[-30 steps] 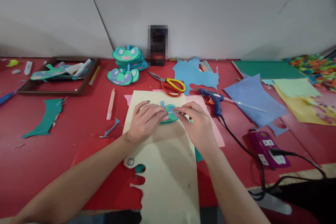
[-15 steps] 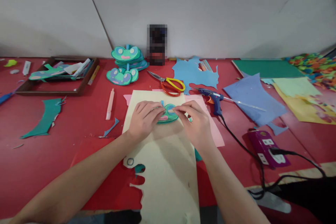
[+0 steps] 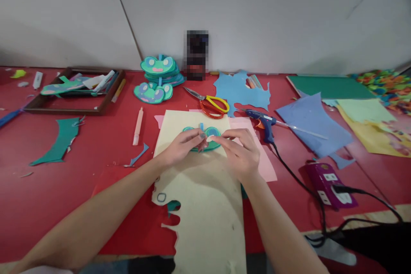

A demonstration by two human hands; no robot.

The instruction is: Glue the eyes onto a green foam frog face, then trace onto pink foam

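A green felt frog face [image 3: 212, 145] with blue eye patches and a blue tab on top lies on a cream felt sheet [image 3: 205, 205]. Between the thumb and fingertip of my right hand [image 3: 241, 152] is a small cream oval felt piece [image 3: 210, 138], held just over the face's right eye patch. My left hand [image 3: 181, 147] is closed in a pinch at the face's middle, covering part of it. Whatever sits in the left fingertips is too small to make out.
Finished frog faces [image 3: 158, 66] are stacked at the back. Scissors [image 3: 213, 105] and a blue glue gun [image 3: 265, 124] lie beyond the sheet. The gun's cord leads to a purple power strip [image 3: 327, 184]. A wooden frame [image 3: 67, 110] with pens stands left; felt scraps [image 3: 59, 141] lie around.
My hands have shifted slightly, and the left fingers have drawn together near the face's middle. The cream oval shows more plainly in my right fingertips. The whole view has moved a little.
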